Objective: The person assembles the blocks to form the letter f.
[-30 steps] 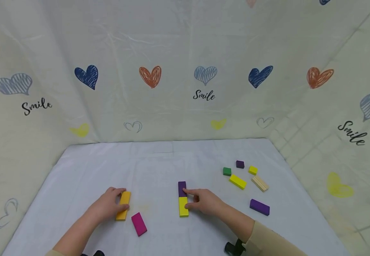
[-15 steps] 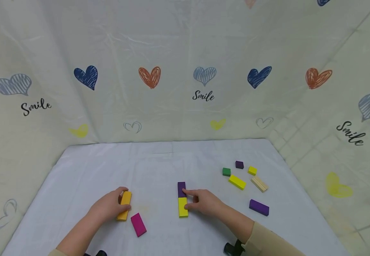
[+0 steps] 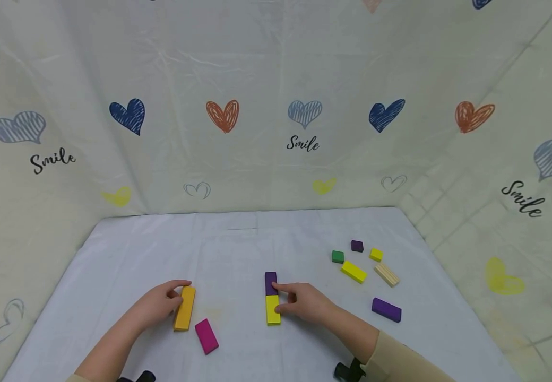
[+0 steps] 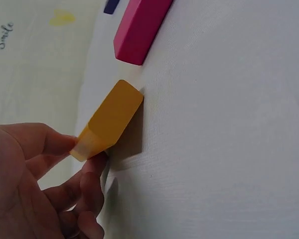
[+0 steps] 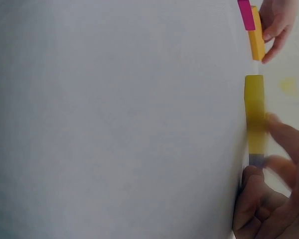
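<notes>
An orange block (image 3: 185, 309) lies on the left of the white-covered table. My left hand (image 3: 158, 305) holds it by the far part: in the left wrist view the orange block (image 4: 114, 112) has fingertips on two sides of one end. Near the middle, a purple block (image 3: 270, 283) and a yellow block (image 3: 273, 310) lie end to end in line. My right hand (image 3: 304, 301) touches both from the right, index finger on the purple, thumb on the yellow. Its other fingers are folded under. A pink block (image 3: 206, 336) lies just right of the orange one, untouched.
Toward the back right lie a green cube (image 3: 337, 257), a small dark purple block (image 3: 357, 246), a small yellow block (image 3: 376, 254), a longer yellow block (image 3: 354, 272) and plain wooden pieces (image 3: 387, 275). A long purple block (image 3: 386, 310) sits nearer. A heart-printed cloth (image 3: 257, 159) hangs behind.
The left thumb has drawn back from across the top of the orange block to its left side. The right hand and the two blocks by it stay in place.
</notes>
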Tool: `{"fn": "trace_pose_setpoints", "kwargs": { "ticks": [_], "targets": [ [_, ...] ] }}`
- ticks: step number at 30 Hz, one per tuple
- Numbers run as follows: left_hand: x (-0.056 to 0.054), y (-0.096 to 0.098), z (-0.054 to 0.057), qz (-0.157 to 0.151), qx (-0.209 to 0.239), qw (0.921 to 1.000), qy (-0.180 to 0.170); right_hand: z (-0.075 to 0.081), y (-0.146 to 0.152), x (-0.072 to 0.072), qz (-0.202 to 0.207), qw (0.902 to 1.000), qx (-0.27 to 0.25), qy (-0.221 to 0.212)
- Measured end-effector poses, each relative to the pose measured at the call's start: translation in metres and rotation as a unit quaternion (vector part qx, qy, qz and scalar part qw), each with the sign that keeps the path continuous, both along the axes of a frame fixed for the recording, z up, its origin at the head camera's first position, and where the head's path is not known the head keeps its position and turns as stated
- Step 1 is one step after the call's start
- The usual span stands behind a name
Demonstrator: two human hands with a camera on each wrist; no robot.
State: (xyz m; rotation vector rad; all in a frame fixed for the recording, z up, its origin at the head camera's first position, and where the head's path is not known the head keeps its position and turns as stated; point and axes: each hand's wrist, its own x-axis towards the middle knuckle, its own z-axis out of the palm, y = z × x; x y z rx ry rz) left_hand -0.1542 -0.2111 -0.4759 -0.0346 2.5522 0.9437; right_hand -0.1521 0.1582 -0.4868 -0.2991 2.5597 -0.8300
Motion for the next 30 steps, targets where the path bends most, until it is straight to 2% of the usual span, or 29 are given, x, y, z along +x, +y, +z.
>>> {"fn": "trace_pose_setpoints", "kwargs": {
  "ticks": [6, 11, 15, 22, 30],
  "targets": [
    [-0.003, -0.004, -0.008, 0.020, 0.023, 0.9995, -0.006, -0.002, 0.001, 0.001, 0.004, 1.0000, -0.003, 0.005],
    [-0.006, -0.008, -0.011, 0.030, 0.040, 0.9987, 0.012, -0.002, 0.001, 0.002, 0.005, 1.0000, -0.006, 0.003],
    [-0.009, -0.009, -0.008, 0.033, 0.042, 0.9983, 0.024, 0.000, 0.001, 0.003, 0.005, 1.0000, -0.006, 0.003],
    [-0.015, -0.004, 0.007, 0.026, 0.054, 0.9968, 0.051, 0.000, 0.001, 0.003, 0.006, 0.9999, -0.007, 0.005],
    [-0.031, 0.012, 0.011, 0.024, 0.067, 0.9954, 0.063, 0.000, 0.002, 0.001, 0.004, 1.0000, -0.005, 0.001]
  ]
}}
